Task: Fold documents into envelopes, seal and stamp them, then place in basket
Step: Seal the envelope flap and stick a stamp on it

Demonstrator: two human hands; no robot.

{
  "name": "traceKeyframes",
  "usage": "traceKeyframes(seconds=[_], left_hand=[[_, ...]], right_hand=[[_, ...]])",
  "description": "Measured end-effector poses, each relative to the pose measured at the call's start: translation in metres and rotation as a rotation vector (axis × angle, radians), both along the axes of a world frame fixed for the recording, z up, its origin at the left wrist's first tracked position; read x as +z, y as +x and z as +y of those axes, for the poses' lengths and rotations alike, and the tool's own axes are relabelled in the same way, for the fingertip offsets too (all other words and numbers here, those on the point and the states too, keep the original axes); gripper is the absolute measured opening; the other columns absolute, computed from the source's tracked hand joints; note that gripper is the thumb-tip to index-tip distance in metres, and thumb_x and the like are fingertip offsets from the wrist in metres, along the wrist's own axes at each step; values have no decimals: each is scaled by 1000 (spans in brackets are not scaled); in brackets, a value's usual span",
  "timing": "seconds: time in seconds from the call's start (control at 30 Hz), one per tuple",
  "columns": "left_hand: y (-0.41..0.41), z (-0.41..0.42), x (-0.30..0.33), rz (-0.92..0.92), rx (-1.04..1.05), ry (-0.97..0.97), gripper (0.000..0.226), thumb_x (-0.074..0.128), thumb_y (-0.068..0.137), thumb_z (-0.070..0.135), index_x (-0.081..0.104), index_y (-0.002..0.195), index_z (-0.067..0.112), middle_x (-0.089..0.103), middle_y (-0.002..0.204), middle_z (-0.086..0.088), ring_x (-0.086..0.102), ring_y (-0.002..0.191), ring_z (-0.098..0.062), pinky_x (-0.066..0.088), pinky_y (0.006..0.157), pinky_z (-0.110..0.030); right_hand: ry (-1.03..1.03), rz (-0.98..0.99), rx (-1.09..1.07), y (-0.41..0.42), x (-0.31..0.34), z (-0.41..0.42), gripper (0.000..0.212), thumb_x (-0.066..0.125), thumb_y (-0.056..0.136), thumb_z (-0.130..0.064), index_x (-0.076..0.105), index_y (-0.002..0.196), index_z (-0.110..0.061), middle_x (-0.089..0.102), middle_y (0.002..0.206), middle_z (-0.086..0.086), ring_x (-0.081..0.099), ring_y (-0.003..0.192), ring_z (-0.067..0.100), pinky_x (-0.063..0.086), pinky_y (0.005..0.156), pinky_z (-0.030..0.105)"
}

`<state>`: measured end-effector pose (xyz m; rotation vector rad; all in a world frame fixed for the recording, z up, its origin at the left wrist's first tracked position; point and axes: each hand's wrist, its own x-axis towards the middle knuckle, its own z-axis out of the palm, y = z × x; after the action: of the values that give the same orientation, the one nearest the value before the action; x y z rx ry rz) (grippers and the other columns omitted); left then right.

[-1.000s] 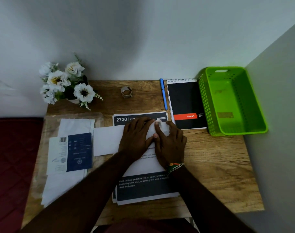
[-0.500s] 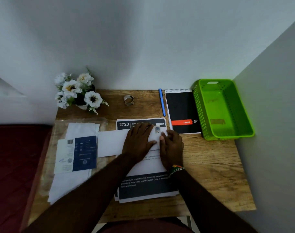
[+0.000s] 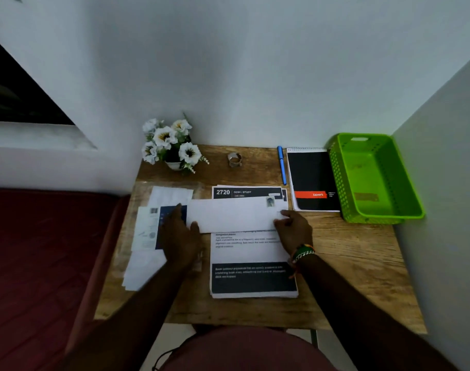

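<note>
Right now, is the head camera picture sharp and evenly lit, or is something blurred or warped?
Head view: dim overall, with the green basket the brightest thing; the left hand and the papers under it are motion-blurred, while the stamped envelope and the right hand read clearer; wide-angle bending slants the wall edges; small print on the document stack is unreadable.

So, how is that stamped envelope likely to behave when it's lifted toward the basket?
The envelope looks thin and flat, so probably light and a bit floppy when held by one end, as the right hand pinches it now. It holds a folded document, which may stiffen it somewhat. Lying on smooth printed sheets, it would likely slide easily if pushed.
</note>
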<state>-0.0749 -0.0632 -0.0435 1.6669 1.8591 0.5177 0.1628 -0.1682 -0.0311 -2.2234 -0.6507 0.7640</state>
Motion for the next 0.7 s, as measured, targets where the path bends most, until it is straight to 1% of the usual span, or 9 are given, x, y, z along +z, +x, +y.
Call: traceKeyframes(seconds=[0.1, 0.17, 0.23, 0.3, 0.37, 0.47, 0.53, 0.6, 0.7], left_hand=[[5, 3, 8, -263, 91, -59, 44, 65, 92, 8, 54, 133, 18, 61, 125, -6, 60, 115, -24, 53, 91, -37], [5, 4, 14, -379, 167, -106, 35, 64, 93, 6, 60, 127, 15, 64, 122, -5, 62, 111, -20, 50, 85, -31], [5, 5, 23, -407, 213, -125, 29, 63, 95, 9, 64, 124, 11, 66, 120, -5, 60, 109, -19, 48, 86, -31], [5, 8, 30, -431, 217, -126, 27, 61, 97, 12, 65, 124, 10, 65, 118, -2, 60, 109, -19, 49, 93, -36], [6, 12, 34, -473, 183, -136, 29, 61, 98, 16, 65, 127, 14, 62, 115, 5, 58, 107, -16, 50, 96, -38], [13, 21, 38, -571, 156, -202, 24, 63, 97, 22, 69, 120, 23, 69, 117, 3, 66, 103, -19, 57, 91, -46], [28, 28, 48, -659, 171, -244, 19, 66, 96, 19, 70, 114, 20, 70, 111, -1, 66, 98, -20, 59, 85, -44], [55, 35, 56, -745, 148, -303, 14, 68, 93, 14, 70, 107, 17, 70, 104, -2, 65, 94, -19, 59, 74, -39], [108, 41, 67, -823, 57, -423, 21, 72, 90, 12, 69, 112, 13, 70, 109, -6, 66, 100, -25, 59, 70, -38]], right_hand=[[-12, 89, -37, 3, 2, 8, 31, 74, 87, -24, 69, 116, -14, 71, 111, 8, 63, 107, 25, 40, 93, 24], [-27, 113, 1, 8, -1, 11, 23, 75, 85, -27, 74, 105, -16, 72, 111, 5, 63, 108, 24, 43, 96, 27], [11, 187, 12, 12, -2, 11, 10, 77, 84, -24, 76, 91, -17, 74, 103, 3, 67, 102, 23, 49, 97, 34], [82, 278, -14, 16, 3, 8, 7, 79, 83, -20, 74, 81, -15, 74, 86, 2, 68, 87, 22, 54, 83, 34], [134, 378, -44, 21, 14, 3, 12, 77, 85, -17, 71, 83, -7, 68, 75, 4, 61, 70, 19, 49, 61, 29], [192, 482, -55, 32, 28, -10, 18, 73, 89, -12, 67, 98, 2, 64, 76, 16, 54, 58, 17, 45, 47, 25], [245, 460, -46, 44, 36, -23, 15, 68, 91, -4, 66, 104, 4, 63, 77, 19, 51, 50, 13, 41, 41, 20], [290, 412, -78, 64, 44, -41, 12, 64, 91, 2, 67, 103, 4, 67, 72, 14, 51, 47, 12, 39, 40, 19], [358, 407, -196, 94, 57, -74, 7, 65, 90, 6, 68, 93, 1, 68, 62, 5, 52, 43, 11, 39, 42, 20]])
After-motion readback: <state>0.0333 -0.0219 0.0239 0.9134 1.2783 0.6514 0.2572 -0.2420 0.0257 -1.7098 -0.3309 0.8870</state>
